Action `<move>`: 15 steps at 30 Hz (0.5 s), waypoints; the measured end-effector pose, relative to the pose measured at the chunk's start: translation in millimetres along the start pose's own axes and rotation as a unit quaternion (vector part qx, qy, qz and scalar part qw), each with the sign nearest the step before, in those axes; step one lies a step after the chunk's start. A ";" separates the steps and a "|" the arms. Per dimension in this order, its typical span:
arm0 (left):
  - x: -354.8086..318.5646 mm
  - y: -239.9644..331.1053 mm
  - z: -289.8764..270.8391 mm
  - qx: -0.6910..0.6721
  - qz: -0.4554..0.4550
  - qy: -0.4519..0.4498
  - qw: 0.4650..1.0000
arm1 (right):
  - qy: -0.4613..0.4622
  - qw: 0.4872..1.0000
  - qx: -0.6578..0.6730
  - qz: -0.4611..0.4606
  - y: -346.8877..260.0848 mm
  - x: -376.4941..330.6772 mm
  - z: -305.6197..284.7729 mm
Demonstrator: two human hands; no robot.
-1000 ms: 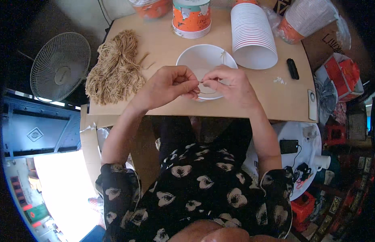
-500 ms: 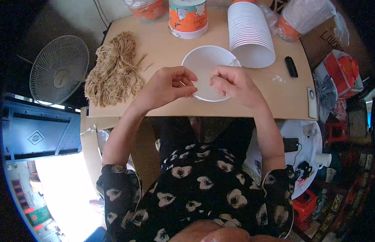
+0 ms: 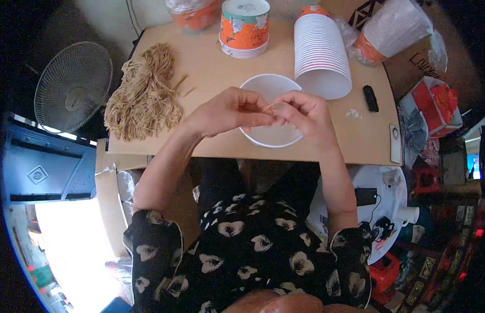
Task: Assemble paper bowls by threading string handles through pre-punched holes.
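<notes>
My left hand and my right hand meet over a white paper bowl on a brown cardboard tabletop. Both pinch a thin tan string between thumb and fingers, fingertips almost touching. The bowl's near half is hidden behind my hands. A heap of the same tan strings lies to the left of my left hand.
A lying stack of white bowls sits just right of the bowl, an upright orange-and-white stack behind it, more bagged bowls at back right. A small black object lies right. A fan stands at left.
My hands have drawn together above the bowl and now pinch the string between them; half a second ago they were slightly apart.
</notes>
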State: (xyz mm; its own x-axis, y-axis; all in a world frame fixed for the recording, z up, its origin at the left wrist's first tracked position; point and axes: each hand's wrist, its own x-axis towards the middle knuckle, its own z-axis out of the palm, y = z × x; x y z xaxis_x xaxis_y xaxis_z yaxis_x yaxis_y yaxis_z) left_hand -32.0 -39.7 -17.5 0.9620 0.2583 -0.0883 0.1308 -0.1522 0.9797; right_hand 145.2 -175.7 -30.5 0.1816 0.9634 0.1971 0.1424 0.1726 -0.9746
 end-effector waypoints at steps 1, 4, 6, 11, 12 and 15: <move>-3.8 -0.2 0.7 -0.095 -0.034 -0.017 0.995 | 0.005 1.000 0.005 0.026 -2.1 -1.6 -0.3; -1.9 -16.9 1.3 -0.157 -0.022 -0.025 0.987 | 0.017 0.998 0.010 0.061 -3.4 -2.3 -3.1; -2.2 -26.2 2.6 -0.195 -0.003 -0.018 0.981 | 0.022 0.997 0.012 0.073 -2.9 -3.6 -5.3; -1.2 -27.4 7.7 -0.232 0.000 0.029 0.972 | 0.049 0.999 -0.001 0.024 9.1 -4.1 -9.4; -1.4 -27.9 7.9 -0.233 0.000 0.029 0.972 | 0.049 0.998 -0.001 0.025 9.1 -4.4 -10.5; -3.1 -30.2 7.9 -0.235 0.013 0.045 0.971 | 0.029 0.999 0.008 0.036 8.3 -5.0 -12.0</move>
State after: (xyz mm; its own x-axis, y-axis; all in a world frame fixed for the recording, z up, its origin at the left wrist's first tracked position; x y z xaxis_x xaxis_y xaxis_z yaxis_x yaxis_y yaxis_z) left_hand -37.0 -43.4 -48.2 0.9362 0.3451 -0.0671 -0.0375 0.2876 0.9570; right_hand 157.2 -181.5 -38.3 0.2466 0.9601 0.1322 0.1122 0.1072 -0.9879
